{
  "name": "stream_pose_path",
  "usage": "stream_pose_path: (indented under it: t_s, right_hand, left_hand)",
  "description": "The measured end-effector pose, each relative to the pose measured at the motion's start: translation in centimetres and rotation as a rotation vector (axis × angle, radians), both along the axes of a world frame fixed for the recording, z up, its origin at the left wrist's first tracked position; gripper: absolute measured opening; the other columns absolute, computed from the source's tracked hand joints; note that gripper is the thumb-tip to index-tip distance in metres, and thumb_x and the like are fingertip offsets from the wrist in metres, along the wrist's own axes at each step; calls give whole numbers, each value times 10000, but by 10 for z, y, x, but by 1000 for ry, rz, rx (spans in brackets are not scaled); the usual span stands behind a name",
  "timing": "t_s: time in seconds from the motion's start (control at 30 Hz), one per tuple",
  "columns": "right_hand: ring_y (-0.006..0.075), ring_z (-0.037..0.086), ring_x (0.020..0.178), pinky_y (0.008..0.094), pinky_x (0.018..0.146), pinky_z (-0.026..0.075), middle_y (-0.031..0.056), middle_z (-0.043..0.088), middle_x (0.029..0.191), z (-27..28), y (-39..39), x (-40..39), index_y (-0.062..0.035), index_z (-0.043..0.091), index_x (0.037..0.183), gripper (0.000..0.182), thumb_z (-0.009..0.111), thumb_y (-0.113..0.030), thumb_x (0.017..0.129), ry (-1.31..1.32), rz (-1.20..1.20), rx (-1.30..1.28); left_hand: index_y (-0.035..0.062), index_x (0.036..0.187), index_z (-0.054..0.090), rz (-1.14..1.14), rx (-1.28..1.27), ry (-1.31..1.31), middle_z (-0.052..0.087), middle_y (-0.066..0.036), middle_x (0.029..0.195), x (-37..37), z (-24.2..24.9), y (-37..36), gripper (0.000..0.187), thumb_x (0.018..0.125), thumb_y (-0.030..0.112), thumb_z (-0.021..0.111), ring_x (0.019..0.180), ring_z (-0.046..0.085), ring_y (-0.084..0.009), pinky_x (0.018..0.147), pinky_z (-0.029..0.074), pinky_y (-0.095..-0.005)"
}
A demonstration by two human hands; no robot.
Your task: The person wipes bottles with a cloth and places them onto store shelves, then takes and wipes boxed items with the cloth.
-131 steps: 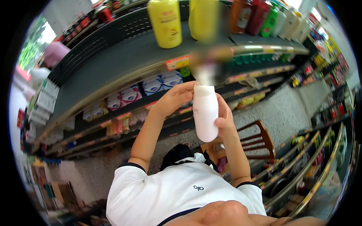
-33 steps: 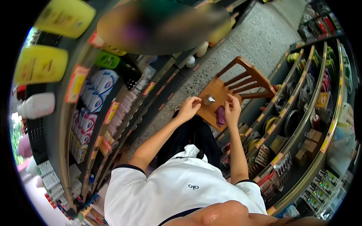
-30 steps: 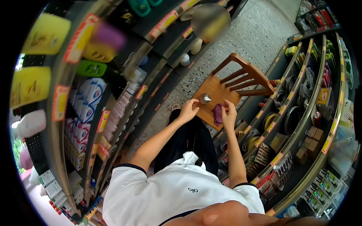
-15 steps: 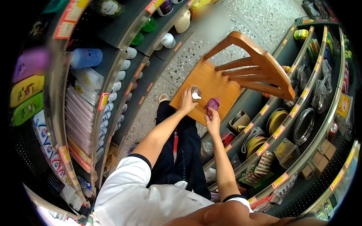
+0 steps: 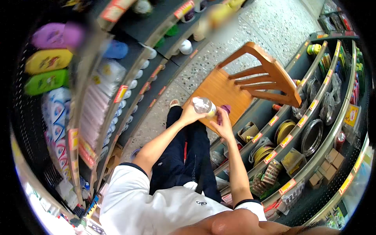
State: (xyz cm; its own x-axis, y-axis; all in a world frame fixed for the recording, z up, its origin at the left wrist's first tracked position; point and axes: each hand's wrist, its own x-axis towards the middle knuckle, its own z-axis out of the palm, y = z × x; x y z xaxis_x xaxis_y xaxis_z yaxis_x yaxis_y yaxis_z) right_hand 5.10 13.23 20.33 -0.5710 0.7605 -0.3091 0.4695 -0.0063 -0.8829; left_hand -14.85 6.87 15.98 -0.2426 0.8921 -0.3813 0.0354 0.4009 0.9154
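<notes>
Head view: clear bottle in left hand, frame centre.
Left hand: fingers wrapped around the clear bottle, above the wooden chair. Right hand: fingers bent, partly spread, at the purple cloth, right of the bottle; grip cannot be determined.

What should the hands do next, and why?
I'd probably have the right hand get a good hold of the purple cloth. The left hand holds the clear bottle, and the cloth shows right by the right hand. I can't tell if it's gripped yet, so a firm hold seems sensible.
</notes>
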Motion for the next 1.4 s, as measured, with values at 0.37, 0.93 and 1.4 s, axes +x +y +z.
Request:
stream_pose_path:
  t_s: [0.37,0.93,1.4]
  right_hand:
    - [230,457,1281,355,1085,340,143,489,1366,270,-37,-112,39,332,1440,986,869,-244,664,570,470,-402]
    - [159,440,1244,317,1055,339,104,485,1350,465,-216,-255,31,321,1440,559,494,-246,986,683,1015,-510]
    - [186,586,1071,337,941,451,108,617,1176,602,-323,-447,17,400,1403,835,836,-143,709,977,1050,242]
  left_hand:
    - [31,1441,310,266,337,-161,500,-90,1335,-75,343,-116,875,738,176,809,1266,476,-211,1083,358,-368]
    - [-11,1390,404,1026,627,33,571,-102,1262,-91,535,-340,651,886,251,720,1146,556,-160,990,433,-322]
    - [21,1415,397,626,649,736,558,-132,1297,-281,675,-466,810,775,272,825,1184,551,-221,1009,445,-361]
